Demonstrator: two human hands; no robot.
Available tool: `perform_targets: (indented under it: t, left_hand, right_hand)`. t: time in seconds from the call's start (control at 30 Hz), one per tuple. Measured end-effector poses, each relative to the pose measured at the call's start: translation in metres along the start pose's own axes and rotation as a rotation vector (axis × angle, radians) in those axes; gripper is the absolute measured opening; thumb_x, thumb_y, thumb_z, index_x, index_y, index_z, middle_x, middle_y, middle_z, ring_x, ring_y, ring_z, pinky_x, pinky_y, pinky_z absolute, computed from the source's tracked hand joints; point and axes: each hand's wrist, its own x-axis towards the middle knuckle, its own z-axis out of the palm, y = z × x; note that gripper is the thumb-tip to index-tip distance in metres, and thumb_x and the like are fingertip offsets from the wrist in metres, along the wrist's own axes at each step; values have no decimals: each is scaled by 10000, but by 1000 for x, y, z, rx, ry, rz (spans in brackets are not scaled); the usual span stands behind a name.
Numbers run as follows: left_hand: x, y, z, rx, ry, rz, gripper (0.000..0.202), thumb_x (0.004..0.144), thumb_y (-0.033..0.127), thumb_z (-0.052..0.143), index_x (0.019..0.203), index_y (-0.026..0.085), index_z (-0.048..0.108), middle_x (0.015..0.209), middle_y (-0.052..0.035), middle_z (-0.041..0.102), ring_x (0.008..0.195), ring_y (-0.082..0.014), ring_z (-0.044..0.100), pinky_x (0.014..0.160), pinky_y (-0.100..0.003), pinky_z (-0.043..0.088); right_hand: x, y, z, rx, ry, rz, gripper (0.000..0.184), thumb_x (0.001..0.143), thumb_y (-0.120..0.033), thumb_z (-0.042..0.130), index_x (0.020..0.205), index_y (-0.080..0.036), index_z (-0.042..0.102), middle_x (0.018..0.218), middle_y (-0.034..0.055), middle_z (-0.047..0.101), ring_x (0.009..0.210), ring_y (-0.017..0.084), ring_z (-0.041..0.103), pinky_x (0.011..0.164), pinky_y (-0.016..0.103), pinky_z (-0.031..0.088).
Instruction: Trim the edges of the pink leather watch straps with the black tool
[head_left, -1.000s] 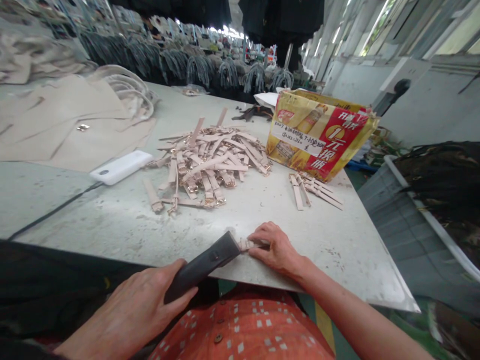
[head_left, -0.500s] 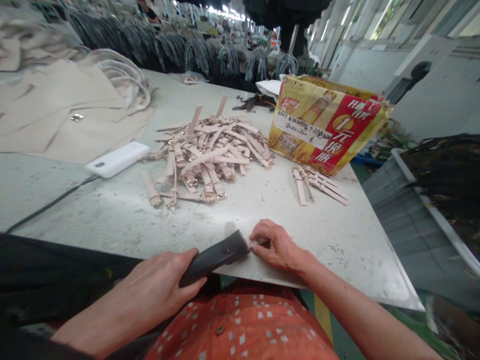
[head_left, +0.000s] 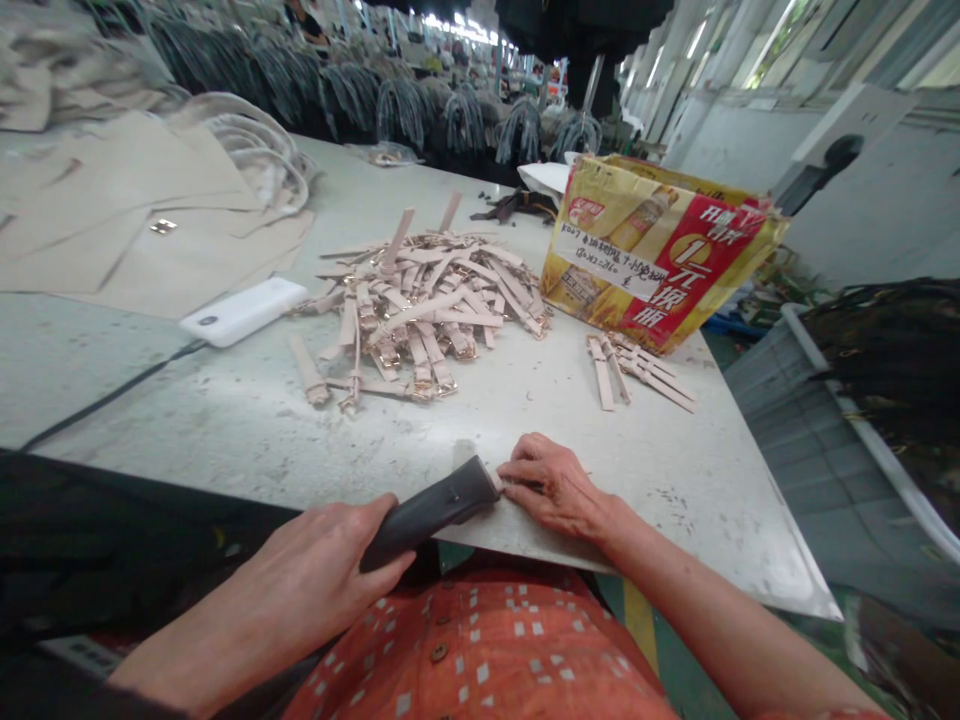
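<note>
My left hand (head_left: 341, 550) is wrapped round a dark grey handheld tool (head_left: 435, 508), shaped like a hair clipper. Its head points right, just over the table's front edge. At that head, my right hand (head_left: 551, 485) has its fingers pinched on a small pale strap (head_left: 498, 481), most of which the fingers and tool hide. Beyond my hands lies a heap of pale pink buckle straps (head_left: 427, 310) with gold-coloured buckles. A smaller group of similar straps (head_left: 649, 370) rests to the right, in front of a cardboard box.
The yellow and red cardboard box (head_left: 660, 250) stands at the table's right side. A white power bank (head_left: 244, 312) with a black cable lies left of the heap. Beige sheets (head_left: 127, 190) cover the far left. A grey bin (head_left: 862, 430) stands beyond the right edge.
The fingers of my right hand have shifted slightly at the tool's head. My left hand keeps its hold, and the tool is nearly still. The view has moved a little.
</note>
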Motion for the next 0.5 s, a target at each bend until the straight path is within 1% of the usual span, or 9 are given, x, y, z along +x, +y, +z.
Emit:
perform_targets:
  t: [0.13, 0.27, 0.37, 0.5]
  left_hand:
    - [-3, -4, -2, -2, -21, -23, 364, 926, 559, 602, 997, 284, 830, 1017, -104, 917, 976, -358, 864, 851, -416, 580]
    - [-1, 1, -6, -6, -29, -22, 324, 934, 518, 619, 976, 276, 832, 1011, -103, 914, 975, -346, 863, 854, -401, 575]
    - [2, 8, -4, -11, -45, -16, 334, 945, 519, 593, 975, 272, 816, 987, -97, 913, 932, -334, 857, 806, -391, 559]
    - [9, 11, 2, -33, 32, 9, 326, 949, 528, 585, 948, 273, 788, 907, -73, 900, 848, -302, 845, 734, -365, 522]
  right_hand:
    - [3, -1, -1, 30, -33, -1, 85, 1056, -182, 832, 1104, -215, 894, 985, 40, 683, 934, 220, 641, 846, 340, 498]
    - [6, -2, -2, 41, -46, 15, 80, 1056, -176, 828, 1052, -215, 898, 951, 26, 654, 917, 207, 630, 829, 326, 482]
    - [6, -2, -3, 52, -48, 24, 106, 1040, -153, 832, 1016, -230, 901, 919, 15, 640, 903, 202, 626, 818, 316, 476]
    - [7, -1, -3, 105, -45, 71, 136, 1011, -127, 842, 984, -241, 911, 900, 5, 644, 873, 186, 641, 782, 290, 476]
